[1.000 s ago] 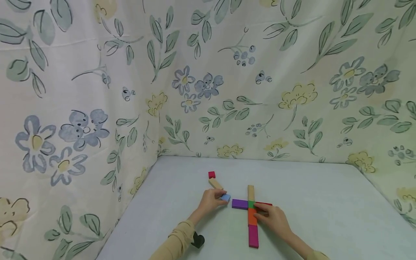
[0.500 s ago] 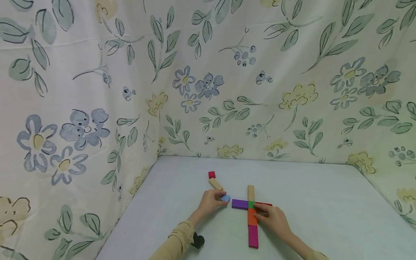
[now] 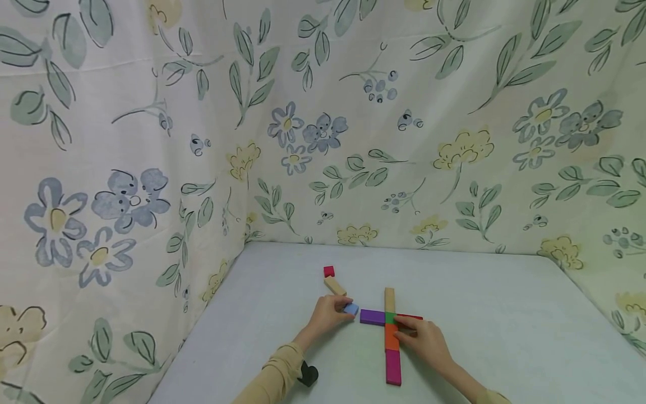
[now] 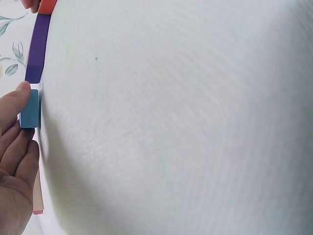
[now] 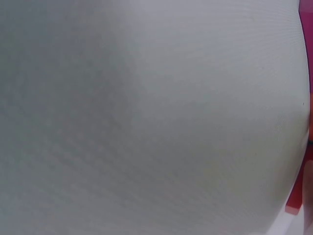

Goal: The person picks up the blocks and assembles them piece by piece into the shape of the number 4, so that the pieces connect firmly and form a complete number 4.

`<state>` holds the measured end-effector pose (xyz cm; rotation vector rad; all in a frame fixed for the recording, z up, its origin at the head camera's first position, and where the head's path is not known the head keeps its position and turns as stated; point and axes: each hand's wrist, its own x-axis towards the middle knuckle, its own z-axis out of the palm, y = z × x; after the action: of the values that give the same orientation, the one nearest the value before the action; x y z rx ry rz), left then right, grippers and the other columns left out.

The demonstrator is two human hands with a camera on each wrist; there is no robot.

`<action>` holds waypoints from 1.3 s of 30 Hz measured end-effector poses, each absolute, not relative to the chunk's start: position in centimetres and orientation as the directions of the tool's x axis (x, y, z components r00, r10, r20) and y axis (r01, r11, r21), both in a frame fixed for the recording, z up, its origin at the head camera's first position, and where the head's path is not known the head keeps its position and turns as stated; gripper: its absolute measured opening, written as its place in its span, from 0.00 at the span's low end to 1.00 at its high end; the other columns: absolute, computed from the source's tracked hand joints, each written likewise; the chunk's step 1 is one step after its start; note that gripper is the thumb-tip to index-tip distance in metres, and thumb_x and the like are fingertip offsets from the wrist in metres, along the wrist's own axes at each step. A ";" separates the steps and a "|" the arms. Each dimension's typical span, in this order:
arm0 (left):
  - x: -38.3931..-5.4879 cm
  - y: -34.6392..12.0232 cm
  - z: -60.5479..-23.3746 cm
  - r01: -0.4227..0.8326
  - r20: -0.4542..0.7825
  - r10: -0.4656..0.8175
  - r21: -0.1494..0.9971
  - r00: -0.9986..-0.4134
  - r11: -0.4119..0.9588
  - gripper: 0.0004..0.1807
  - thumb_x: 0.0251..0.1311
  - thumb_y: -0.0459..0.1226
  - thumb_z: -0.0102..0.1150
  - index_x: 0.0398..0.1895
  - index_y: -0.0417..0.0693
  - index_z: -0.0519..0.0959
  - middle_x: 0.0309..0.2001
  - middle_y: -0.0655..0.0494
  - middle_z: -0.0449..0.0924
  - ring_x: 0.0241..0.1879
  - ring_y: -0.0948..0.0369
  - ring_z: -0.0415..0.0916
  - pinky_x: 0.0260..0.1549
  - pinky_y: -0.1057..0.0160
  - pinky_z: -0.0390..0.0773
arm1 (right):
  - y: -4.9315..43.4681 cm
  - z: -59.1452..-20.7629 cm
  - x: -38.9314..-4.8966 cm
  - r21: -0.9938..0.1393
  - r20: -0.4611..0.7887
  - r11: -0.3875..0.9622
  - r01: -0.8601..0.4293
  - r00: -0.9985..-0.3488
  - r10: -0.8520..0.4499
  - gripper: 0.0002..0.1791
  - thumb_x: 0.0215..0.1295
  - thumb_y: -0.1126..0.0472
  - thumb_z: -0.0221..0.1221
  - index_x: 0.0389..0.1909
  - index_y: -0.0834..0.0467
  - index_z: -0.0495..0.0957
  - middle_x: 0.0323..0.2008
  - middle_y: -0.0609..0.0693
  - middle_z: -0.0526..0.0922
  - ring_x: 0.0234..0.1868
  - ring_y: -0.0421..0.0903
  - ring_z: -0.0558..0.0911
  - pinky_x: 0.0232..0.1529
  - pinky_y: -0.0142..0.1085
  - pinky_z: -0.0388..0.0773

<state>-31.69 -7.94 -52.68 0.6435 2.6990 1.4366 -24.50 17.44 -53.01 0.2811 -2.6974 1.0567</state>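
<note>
Between thumb and fingers, my left hand [image 3: 325, 315] pinches a small light blue block [image 3: 351, 309], whose full side shows in the left wrist view. A narrow gap parts it from the purple block [image 3: 372, 317], the left arm of a cross of coloured blocks. At the cross's middle is a green block [image 3: 390, 318], with a natural wood block [image 3: 390, 299] beyond it. An orange block [image 3: 391, 337] and a magenta block [image 3: 393, 367] run toward me. My right hand [image 3: 425, 340] touches the green and orange blocks with its fingertips, partly hiding the red block [image 3: 411, 317] on the right.
Beyond my left hand lie another wood block [image 3: 335, 286] at a slant and a small red block [image 3: 329, 271]. A black heart-shaped piece [image 3: 308, 374] is beside my left sleeve [image 3: 277, 370]. The white table [image 3: 504, 314] meets a floral cloth [image 3: 378, 140] behind and at the sides.
My left hand has shifted very slightly right with the light blue block, toward the purple one. The right hand and the cross have stayed in place.
</note>
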 end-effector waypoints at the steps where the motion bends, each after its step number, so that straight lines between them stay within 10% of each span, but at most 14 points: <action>1: -31.7 -7.9 -52.7 0.349 0.174 0.365 0.796 -0.915 0.494 0.20 0.49 0.33 0.70 0.47 0.37 0.82 0.46 0.46 0.84 0.47 0.55 0.82 0.45 0.63 0.81 | 17.4 -53.0 -24.5 -0.644 0.278 0.721 -0.255 -0.956 -0.090 0.19 0.48 0.62 0.70 0.45 0.56 0.84 0.40 0.49 0.88 0.35 0.43 0.86 0.35 0.30 0.81; 39: -31.7 -7.5 -52.9 0.332 0.139 0.392 0.811 -0.909 0.482 0.20 0.50 0.33 0.69 0.48 0.38 0.81 0.49 0.46 0.83 0.52 0.55 0.80 0.49 0.61 0.79 | 17.4 -52.5 -24.3 -0.647 0.261 0.722 -0.246 -0.961 -0.094 0.19 0.49 0.60 0.70 0.46 0.55 0.84 0.40 0.49 0.87 0.36 0.43 0.86 0.36 0.31 0.81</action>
<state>-31.67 -7.51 -52.88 0.6475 2.6471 1.4270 -24.33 17.38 -52.54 0.2720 -2.7167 1.0647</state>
